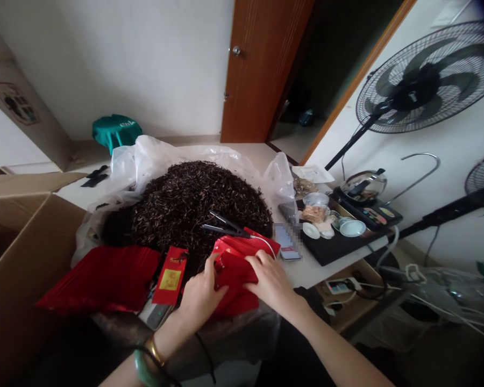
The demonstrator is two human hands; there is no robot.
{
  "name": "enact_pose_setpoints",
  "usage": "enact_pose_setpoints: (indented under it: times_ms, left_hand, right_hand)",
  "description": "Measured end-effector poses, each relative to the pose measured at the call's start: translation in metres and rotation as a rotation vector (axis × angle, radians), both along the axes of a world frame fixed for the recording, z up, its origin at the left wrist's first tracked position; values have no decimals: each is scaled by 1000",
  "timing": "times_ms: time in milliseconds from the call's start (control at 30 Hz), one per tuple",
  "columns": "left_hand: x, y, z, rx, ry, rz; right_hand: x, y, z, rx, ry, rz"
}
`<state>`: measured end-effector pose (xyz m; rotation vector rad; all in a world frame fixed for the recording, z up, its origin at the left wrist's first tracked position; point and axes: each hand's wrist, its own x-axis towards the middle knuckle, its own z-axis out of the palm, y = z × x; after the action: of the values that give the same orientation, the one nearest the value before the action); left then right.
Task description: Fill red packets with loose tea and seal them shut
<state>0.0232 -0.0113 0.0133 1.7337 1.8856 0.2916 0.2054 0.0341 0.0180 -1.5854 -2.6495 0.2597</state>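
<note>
I look down from a head camera at a large mound of dark loose-leaf tea (193, 199) heaped in a clear plastic bag (153, 156); I place everything else against that mound.

At the near edge of the mound, both hands hold a bundle of red foil tea pouches (236, 269). The left hand (201, 295) grips the bundle's left side, fingers curled closed around it with the thumb on top. The right hand (270, 279) lies over the right side, fingers bent down and pressing the pouches, so both are closed on the bundle. The pouches sit between the two hands, under the right fingertips and inside the left hand's curl. I cannot tell whether any pouch in the bundle is open or filled.

As I judge it, the packing is at an early or middle stage: the mound is still very large, while a flat stack of red pouches (105, 277) lies to the near left of it, and one pouch with a yellow label (170, 275) rests between that stack and the left hand.

On the mound's near right slope lies a black clamp-like sealing tool (226, 226) with a white cord. Right of the mound sit a smartphone (287, 243), a black tea tray (339, 244) with small cups, and a kettle (363, 185). Left of the mound stands an open cardboard box (24, 242); a standing fan (427, 80) is behind the tray
</note>
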Motion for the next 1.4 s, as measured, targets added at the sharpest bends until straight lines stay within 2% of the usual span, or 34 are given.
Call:
enact_pose_setpoints:
  times_ms: [167, 300, 500, 633, 767, 900, 1000, 1067, 1267, 1400]
  left_hand:
    - [-4, 1, -8, 163, -157, 22]
    - [-6, 1, -14, 245, -276, 45]
    - [-11, 6, -21, 423, -487, 112]
    - [-11, 8, -20, 523, -619, 169]
    - [-10, 10, -17, 500, -763, 244]
    - [-9, 12, -11, 355, -1017, 321]
    - [-7, 12, -4, 173, -1097, 284]
    - [-4, 11, -1, 116, -1110, 257]
    - [13, 15, -4, 217, -1084, 313]
    - [22, 27, -2, 216, -1099, 342]
  right_hand:
    - [6, 0, -1, -178, 226, -15]
    - [10, 3, -5, -271, 270, -31]
    - [12, 9, -10, -227, 383, -58]
    - [18, 14, -8, -189, 557, -23]
    - [19, 17, -6, -201, 710, 47]
    - [9, 15, -5, -234, 860, 14]
    - [-4, 13, -5, -273, 968, -10]
    - [-14, 10, -7, -281, 1001, -8]
    - [-38, 3, -18, -142, 958, 20]
    - [-33, 3, -15, -112, 860, -23]
